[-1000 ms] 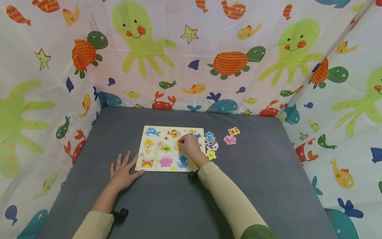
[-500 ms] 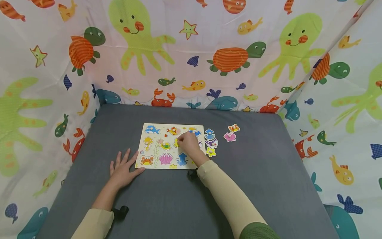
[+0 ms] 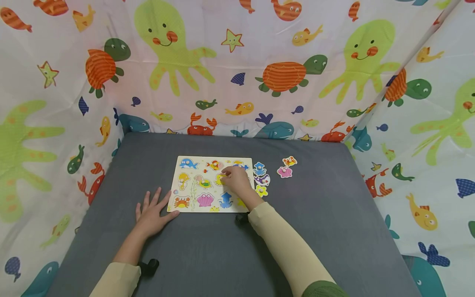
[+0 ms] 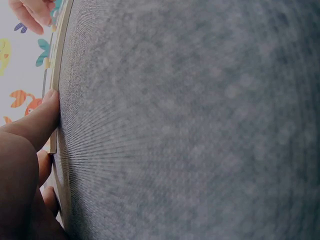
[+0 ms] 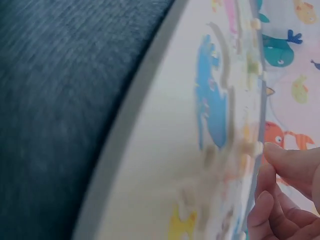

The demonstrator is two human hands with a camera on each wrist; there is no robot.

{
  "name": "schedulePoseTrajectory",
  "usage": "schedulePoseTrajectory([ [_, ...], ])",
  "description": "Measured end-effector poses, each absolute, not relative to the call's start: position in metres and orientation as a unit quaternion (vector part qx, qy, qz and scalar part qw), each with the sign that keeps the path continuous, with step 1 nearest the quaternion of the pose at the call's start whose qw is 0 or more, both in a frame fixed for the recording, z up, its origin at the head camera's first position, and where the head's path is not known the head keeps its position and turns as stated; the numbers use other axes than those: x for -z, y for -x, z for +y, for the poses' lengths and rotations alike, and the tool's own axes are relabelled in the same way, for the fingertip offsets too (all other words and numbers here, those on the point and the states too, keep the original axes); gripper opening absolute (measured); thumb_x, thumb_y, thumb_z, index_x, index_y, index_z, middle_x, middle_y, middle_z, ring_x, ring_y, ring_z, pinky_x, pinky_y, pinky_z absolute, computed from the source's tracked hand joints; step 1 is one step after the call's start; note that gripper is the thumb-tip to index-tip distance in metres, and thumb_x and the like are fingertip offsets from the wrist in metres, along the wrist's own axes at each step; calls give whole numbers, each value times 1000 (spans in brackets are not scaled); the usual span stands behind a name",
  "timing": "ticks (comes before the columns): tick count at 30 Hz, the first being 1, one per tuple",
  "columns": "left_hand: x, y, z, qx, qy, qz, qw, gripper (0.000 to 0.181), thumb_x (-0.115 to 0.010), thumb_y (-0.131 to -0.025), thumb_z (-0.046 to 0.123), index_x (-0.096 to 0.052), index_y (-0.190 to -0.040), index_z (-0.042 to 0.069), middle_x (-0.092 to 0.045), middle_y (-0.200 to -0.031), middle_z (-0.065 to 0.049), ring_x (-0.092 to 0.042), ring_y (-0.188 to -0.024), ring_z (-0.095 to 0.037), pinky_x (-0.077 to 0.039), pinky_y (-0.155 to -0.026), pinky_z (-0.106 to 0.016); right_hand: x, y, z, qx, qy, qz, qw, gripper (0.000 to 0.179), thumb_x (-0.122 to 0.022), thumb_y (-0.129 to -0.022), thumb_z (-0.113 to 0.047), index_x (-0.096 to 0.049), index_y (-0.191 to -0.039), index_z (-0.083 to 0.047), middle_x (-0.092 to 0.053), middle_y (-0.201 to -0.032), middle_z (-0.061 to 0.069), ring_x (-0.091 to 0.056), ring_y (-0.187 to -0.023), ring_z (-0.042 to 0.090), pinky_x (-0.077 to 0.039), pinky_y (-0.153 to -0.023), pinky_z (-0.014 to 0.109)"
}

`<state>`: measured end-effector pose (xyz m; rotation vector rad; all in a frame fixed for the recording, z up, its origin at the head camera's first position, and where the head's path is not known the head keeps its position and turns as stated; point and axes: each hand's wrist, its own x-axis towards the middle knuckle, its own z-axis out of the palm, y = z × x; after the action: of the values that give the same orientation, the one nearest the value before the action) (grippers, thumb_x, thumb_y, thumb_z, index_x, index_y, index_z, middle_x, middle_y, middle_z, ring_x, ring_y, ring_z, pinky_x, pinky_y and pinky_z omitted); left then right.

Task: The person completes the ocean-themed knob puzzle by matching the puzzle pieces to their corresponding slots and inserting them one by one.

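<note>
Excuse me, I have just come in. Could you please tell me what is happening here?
A person's right hand is over a sea-animal puzzle board, at a yellow shape near the middle; I cannot tell whether it has a grip on it. The left hand is at the board's left edge, its thumb touching it. To the right, outside the board, lie five loose pieces: a blue squid, a purple-and-white whale, a yellow star, a pink shell and an orange crab.

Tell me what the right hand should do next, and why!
Maybe reach the right hand for the blue squid piece: it lies beside the puzzle board, and the board's squid-shaped spot looks unfilled, with no knob showing.
</note>
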<state>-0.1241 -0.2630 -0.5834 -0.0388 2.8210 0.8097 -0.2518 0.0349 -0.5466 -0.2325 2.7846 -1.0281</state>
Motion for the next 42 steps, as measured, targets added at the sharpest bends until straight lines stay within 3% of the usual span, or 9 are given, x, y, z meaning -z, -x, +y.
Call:
schedulePoseTrajectory([
  [12,582,124,-262,-277,10,955,105,90,-65,-91,60,-26,-161,18,-6,-170,-18,11,-153,-48,10,-113,-74,528,254,74,363,78,928,2,21,-75,-92,-14,-77,-111,-6,-76,-100,6,-69,-85,23,-57,-73,36],
  [22,581,122,-264,-278,10,955,106,91,-64,-91,63,-26,-161,19,-6,-170,-18,11,-153,-48,10,-113,-75,521,257,109,355,41,933,-25,18,-73,-93,-17,-78,-109,-9,-76,-100,7,-68,-89,25,-58,-75,39],
  [32,584,124,-263,-277,9,954,113,93,-62,-90,66,-25,-162,20,-5,-170,-18,12,-153,-48,11,-113,-75,535,252,145,337,3,942,-6,20,-75,-92,-17,-78,-109,-8,-76,-102,7,-68,-88,25,-59,-77,41],
  [42,583,123,-263,-279,8,954,109,93,-63,-90,65,-25,-161,19,-6,-170,-19,11,-153,-49,10,-112,-75,549,248,164,297,-28,954,41,18,-77,-88,-18,-80,-106,-15,-75,-97,3,-65,-86,21,-52,-74,41],
])
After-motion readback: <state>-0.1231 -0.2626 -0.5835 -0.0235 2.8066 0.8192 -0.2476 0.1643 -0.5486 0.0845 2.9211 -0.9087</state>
